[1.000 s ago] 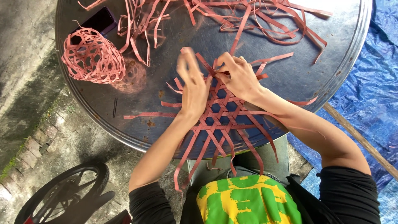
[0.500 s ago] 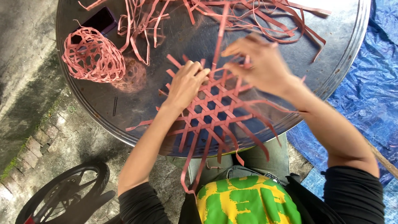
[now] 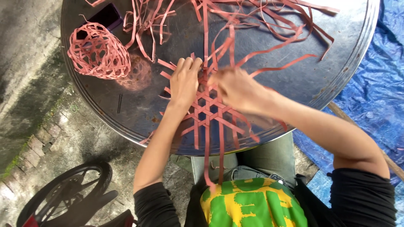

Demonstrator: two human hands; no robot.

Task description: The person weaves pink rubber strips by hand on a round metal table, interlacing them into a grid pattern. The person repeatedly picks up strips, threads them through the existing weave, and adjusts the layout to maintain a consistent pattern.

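Note:
A flat open weave of pink strips (image 3: pixel 210 113) lies on the round metal table (image 3: pixel 345 67), its loose ends hanging over the near rim. My left hand (image 3: pixel 184 82) presses flat on the weave's upper left part, fingers together. My right hand (image 3: pixel 235 89) is blurred, just right of it, and pinches a long pink strip (image 3: pixel 206 38) that runs up from the weave toward the far side. Both forearms come in from below, in black sleeves.
A finished rounded pink woven basket (image 3: pixel 99 52) rests at the table's left, next to a dark flat phone-like object (image 3: pixel 105 17). A tangle of loose pink strips (image 3: pixel 261 25) covers the far side. A blue tarp (image 3: pixel 370 96) lies at right, a wheel (image 3: pixel 63 193) bottom left.
My right hand came back down from the upper right to the weave's middle with a strip. My left hand slid a little higher on the weave. The weave shifted slightly toward me.

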